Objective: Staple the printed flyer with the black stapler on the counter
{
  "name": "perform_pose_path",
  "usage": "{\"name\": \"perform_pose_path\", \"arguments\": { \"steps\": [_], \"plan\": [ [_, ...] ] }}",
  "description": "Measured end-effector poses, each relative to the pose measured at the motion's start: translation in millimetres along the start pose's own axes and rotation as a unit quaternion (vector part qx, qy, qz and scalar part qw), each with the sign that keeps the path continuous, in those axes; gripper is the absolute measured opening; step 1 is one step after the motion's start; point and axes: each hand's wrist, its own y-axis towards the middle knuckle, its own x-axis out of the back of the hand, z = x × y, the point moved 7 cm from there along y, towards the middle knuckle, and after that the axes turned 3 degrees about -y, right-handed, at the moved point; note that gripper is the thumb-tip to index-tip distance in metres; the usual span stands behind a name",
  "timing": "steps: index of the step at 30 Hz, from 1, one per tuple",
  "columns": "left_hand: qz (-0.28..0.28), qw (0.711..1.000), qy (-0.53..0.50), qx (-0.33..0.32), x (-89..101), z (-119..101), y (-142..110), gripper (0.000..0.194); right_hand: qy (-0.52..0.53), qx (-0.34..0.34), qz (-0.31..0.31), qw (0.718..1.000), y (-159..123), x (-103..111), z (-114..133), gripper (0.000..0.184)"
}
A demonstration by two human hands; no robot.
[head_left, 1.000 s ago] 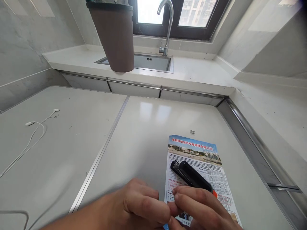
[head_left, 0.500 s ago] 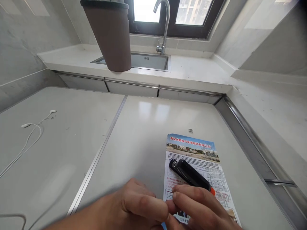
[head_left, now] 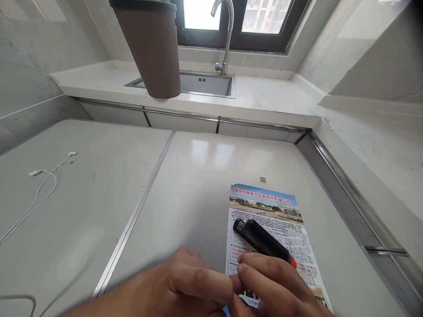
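At the bottom of the view my left hand (head_left: 194, 281) and my right hand (head_left: 274, 286) meet, fingers bent and pressed together. Whatever lies between the fingertips is hidden; a small bit of blue shows below them. Under and beyond my right hand is a printed leaflet (head_left: 264, 206) with a blue top and red heading. A black stapler (head_left: 262, 240) with an orange end rests slantwise on it, close to the right fingers. Just past the leaflet's upper edge sits a small strip of staples (head_left: 262, 179).
A white folding table (head_left: 198, 176) with a metal seam fills the foreground. White earphones (head_left: 49, 176) trail over its left side. Behind it, a brown bin (head_left: 155, 53) stands on the counter (head_left: 264, 94) by a sink (head_left: 211, 83) and faucet (head_left: 229, 35).
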Motion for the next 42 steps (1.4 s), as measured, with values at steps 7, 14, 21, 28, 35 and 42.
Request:
{"name": "perform_pose_path", "arguments": {
  "steps": [7, 14, 21, 28, 35, 42],
  "plan": [
    [-0.009, 0.998, 0.060, -0.009, -1.6, 3, -10, 0.017, 0.009, -0.142, -0.126, 0.982, -11, -3, 1, 0.019],
    [-0.037, 0.995, 0.086, -0.015, -3.6, 7, -23, 0.029, 0.020, -0.227, -0.151, 0.962, -23, -7, 5, 0.016],
    [-0.026, 0.995, 0.084, -0.048, -2.3, 1, -17, 0.041, 0.020, -0.201, -0.138, 0.969, -22, -8, 1, 0.005],
    [-0.045, 0.995, 0.067, -0.059, 0.4, 0, -10, 0.024, 0.007, -0.198, -0.135, 0.971, -15, -5, 4, 0.012],
    [-0.042, 0.991, 0.105, -0.068, 0.7, -6, -2, 0.022, 0.012, -0.185, -0.166, 0.969, -15, -4, 2, 0.021],
    [-0.047, 0.978, 0.154, -0.134, 3.4, -15, 3, 0.042, -0.042, -0.050, -0.104, 0.992, -19, 9, -4, 0.012]
  ]
}}
